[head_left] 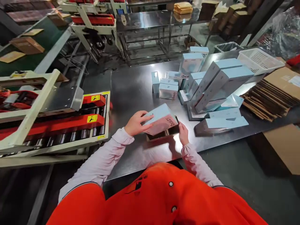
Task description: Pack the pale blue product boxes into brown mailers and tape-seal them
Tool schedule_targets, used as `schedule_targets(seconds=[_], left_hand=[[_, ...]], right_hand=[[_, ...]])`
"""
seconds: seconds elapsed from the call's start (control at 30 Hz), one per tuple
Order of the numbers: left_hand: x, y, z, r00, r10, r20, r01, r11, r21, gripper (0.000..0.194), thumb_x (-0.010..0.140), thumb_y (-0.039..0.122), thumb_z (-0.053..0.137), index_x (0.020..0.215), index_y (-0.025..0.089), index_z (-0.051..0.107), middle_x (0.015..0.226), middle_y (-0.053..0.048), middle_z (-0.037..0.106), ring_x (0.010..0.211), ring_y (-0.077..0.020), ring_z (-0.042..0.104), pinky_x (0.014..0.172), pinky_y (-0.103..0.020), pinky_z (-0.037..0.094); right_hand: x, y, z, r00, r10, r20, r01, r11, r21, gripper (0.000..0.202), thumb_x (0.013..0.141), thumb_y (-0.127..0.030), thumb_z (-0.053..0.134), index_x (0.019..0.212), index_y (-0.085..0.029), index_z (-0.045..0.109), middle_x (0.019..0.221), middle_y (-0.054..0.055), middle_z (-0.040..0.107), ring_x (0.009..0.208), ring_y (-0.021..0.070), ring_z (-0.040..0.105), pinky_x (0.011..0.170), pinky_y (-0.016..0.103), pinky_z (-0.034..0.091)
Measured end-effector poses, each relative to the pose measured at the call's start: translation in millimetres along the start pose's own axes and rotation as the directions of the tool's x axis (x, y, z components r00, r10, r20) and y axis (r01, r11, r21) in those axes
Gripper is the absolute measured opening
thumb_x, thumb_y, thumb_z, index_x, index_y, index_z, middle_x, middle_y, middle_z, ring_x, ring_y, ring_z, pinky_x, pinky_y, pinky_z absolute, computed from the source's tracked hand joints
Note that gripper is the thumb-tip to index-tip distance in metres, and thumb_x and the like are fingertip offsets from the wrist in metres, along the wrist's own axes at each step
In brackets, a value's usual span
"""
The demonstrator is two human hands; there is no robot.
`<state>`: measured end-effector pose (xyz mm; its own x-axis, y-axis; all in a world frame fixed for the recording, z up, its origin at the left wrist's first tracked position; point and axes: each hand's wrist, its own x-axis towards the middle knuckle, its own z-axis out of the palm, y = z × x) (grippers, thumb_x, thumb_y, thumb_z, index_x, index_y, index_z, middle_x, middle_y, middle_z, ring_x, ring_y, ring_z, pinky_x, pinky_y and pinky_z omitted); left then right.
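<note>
A light-blue box (158, 120) with dark lettering is tilted in front of me, and my left hand (138, 123) grips its left end. Beneath and behind it, partly covered, sits an open brown cardboard box (156, 136) on the metal table (133, 90). The fingers of my right hand (183, 132) are closed on the right edge of the cardboard box. Just beyond the held box stand smaller light-blue boxes (168, 91).
Tall and lying light-blue boxes (225, 81) fill the table's right part. Beyond are a white basket (260, 61) and stacked flat cardboard (269, 100). A roller conveyor (72, 136) with red guides adjoins the left side.
</note>
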<state>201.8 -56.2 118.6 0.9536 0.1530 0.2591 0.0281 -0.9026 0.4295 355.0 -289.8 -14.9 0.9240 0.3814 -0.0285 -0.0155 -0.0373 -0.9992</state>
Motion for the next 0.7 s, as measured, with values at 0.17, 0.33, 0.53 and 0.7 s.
schedule_targets(seconds=[0.17,0.33,0.53,0.7], left_hand=[[-15,16,-10.9,0.940,-0.288,0.185,0.185,0.882,0.433,0.061,0.081,0.061,0.068,0.125,0.019,0.068,0.125,-0.021,0.062,0.119,-0.0376,0.057,0.099,-0.050,0.044],[-42,20,19.0,0.715,-0.571,0.403,0.436,0.815,0.381,0.072,0.081,0.077,0.053,0.105,0.011,0.070,0.106,-0.021,0.071,0.098,-0.0331,0.068,0.082,-0.038,0.051],[-29,20,52.2,0.673,-0.341,0.656,0.311,0.935,0.167,0.052,0.084,0.063,0.062,0.090,0.013,0.073,0.091,-0.012,0.074,0.085,-0.0263,0.071,0.073,-0.031,0.051],[-1,12,47.7,0.903,-0.376,0.209,0.274,0.876,0.396,0.070,0.079,0.051,0.075,0.132,0.008,0.059,0.128,-0.024,0.064,0.123,-0.0379,0.057,0.103,-0.046,0.043]], right_hand=[[16,-5,20,1.000,-0.008,0.014,0.009,0.995,-0.098,0.057,0.090,-0.054,0.044,0.120,-0.011,0.068,0.128,0.016,0.066,0.120,0.0267,0.058,0.108,0.046,0.043],[6,-14,30,0.981,-0.091,0.174,0.146,0.930,-0.337,0.047,0.088,-0.051,0.051,0.109,-0.015,0.074,0.111,0.014,0.065,0.112,0.0267,0.057,0.106,0.045,0.042],[29,-40,36,0.688,0.076,0.721,0.376,0.814,-0.444,0.038,0.068,-0.053,0.080,0.084,-0.019,0.074,0.075,0.003,0.063,0.082,0.0223,0.058,0.085,0.036,0.049],[44,-38,56,0.896,0.057,0.439,0.233,0.783,-0.577,0.058,0.060,-0.051,0.084,0.102,-0.015,0.070,0.107,0.013,0.067,0.110,0.0316,0.057,0.091,0.041,0.047]])
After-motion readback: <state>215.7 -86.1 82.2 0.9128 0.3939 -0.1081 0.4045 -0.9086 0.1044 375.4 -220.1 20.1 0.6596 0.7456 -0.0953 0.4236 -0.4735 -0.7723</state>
